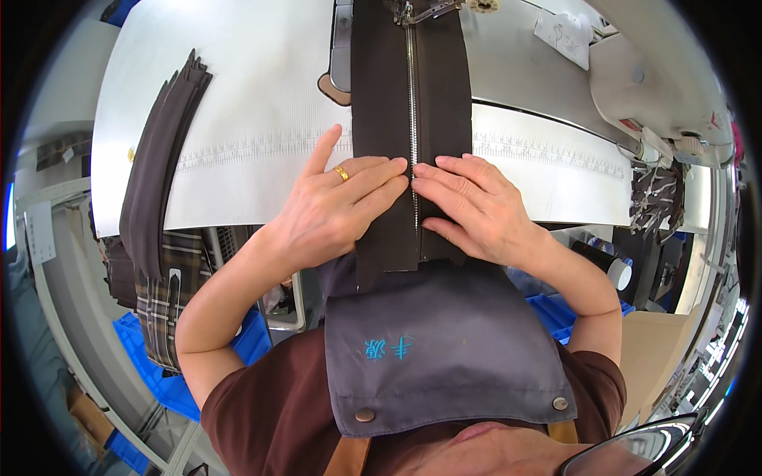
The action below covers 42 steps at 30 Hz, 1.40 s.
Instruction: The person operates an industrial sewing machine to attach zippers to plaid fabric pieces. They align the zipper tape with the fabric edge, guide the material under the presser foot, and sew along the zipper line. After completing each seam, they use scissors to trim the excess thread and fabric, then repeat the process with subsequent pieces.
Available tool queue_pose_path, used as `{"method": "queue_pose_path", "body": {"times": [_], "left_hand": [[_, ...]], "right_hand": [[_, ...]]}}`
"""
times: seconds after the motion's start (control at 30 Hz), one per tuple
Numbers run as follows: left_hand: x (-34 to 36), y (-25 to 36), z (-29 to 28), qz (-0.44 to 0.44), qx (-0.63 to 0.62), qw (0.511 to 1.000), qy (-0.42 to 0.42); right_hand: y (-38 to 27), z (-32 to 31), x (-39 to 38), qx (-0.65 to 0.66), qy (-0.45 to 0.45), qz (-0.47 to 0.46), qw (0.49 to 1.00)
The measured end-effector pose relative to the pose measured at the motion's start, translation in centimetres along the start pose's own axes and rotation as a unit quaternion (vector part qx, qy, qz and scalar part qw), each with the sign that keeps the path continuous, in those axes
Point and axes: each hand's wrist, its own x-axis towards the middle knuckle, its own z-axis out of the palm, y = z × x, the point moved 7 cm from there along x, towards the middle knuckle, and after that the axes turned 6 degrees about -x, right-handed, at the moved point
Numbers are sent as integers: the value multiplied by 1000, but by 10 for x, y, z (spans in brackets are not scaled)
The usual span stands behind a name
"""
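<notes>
Mid-frame, your left hand (337, 198) and right hand (480, 208) rest flat, fingers extended, gripping nothing, on the dark fabric (380, 95) beside its zipper (412, 103). You're seemingly smoothing it; next probably calls for straight feeding at the presser foot (406, 14), top centre.

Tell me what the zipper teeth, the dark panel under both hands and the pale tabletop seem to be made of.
Zipper teeth: probably metal, polished silver; they glint in a bright row, though shiny plastic is possible.
Dark panel: likely fabric, matte brown; almost no shine, weave unreadable.
Pale tabletop: perhaps laminate, smooth and satin; it reflects light softly.
</notes>
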Motion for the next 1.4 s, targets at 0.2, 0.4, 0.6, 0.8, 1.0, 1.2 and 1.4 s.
{"method": "queue_pose_path", "body": {"times": [0.2,0.4,0.6,0.8,1.0,1.2,1.4], "left_hand": [[10,-26,-1,42,48,996,-56],[61,-87,-1,-26,97,995,3],[70,-95,-5,-52,93,994,16],[73,-101,-6,-53,105,993,18],[67,-94,-4,-61,102,992,37],[61,-84,2,-87,114,988,59],[57,-88,5,-87,76,992,53]], "right_hand": [[-3,2,2,-9,-29,-16,999],[-2,4,4,12,-48,-13,999],[-6,4,0,-11,-54,0,998],[4,4,8,16,-60,3,998],[8,5,11,-2,-63,-16,998],[11,3,17,-4,-55,-33,998],[10,4,17,-3,-35,-55,998]]}}
